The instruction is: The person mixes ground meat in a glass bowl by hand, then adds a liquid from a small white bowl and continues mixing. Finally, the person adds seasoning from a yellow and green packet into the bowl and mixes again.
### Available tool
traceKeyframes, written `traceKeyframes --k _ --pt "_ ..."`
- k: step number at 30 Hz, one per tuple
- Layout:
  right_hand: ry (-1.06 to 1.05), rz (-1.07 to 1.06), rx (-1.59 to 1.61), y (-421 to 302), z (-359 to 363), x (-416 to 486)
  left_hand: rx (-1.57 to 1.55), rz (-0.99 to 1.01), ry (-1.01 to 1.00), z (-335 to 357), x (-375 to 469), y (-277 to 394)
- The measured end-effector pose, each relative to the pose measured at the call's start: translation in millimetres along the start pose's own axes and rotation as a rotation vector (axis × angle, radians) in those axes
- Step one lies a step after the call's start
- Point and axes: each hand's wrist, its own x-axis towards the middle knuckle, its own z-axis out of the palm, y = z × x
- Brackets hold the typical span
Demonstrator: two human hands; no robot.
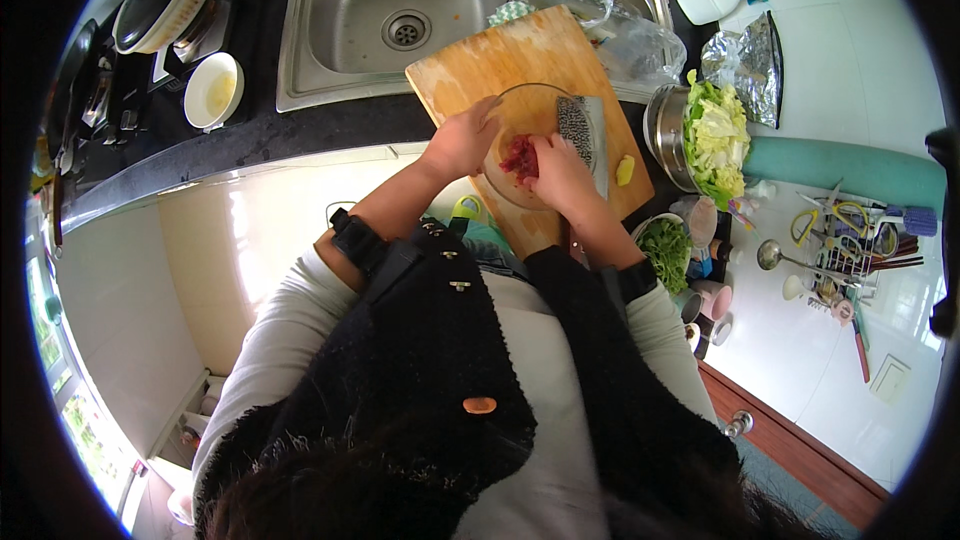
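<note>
A clear glass bowl (525, 197) stands on a wooden cutting board (465, 67) before me. My left hand (463, 136) holds the bowl by its left rim. Inside lies a small heap of red raw meat (517, 156), apparently in strips. The fingers of my right hand (561, 171) are down in the bowl, closed on the meat and partly covering it. A cleaver (592, 127) with a dark-patterned blade lies at the bowl's right side; my right forearm hides part of it. To its right is a yellowish piece that looks like ginger (624, 169).
Beyond the board is a steel sink (330, 22), with a plastic bag (637, 45) over its smaller basin. A pot of cut cabbage (716, 139) and a bowl of leafy greens (665, 251) stand right. At left are a white bowl (196, 94) and a lidded pot (161, 4).
</note>
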Motion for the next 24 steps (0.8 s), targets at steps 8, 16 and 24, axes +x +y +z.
traceKeyframes --k 8,16,24 --pt "-0.078 0.169 0.428 -13.1 3.5 4.8 -0.592 -0.173 -0.300 -0.1 -12.7 -13.2" --pt "-0.167 0.010 0.049 -43.5 -40.2 10.3 -0.717 -0.163 -0.240 -20.8 -55.5 -5.0" --pt "-0.206 -0.104 -0.027 -111.4 -47.0 3.7 -0.776 -0.058 -0.242 -47.2 -106.1 8.3"
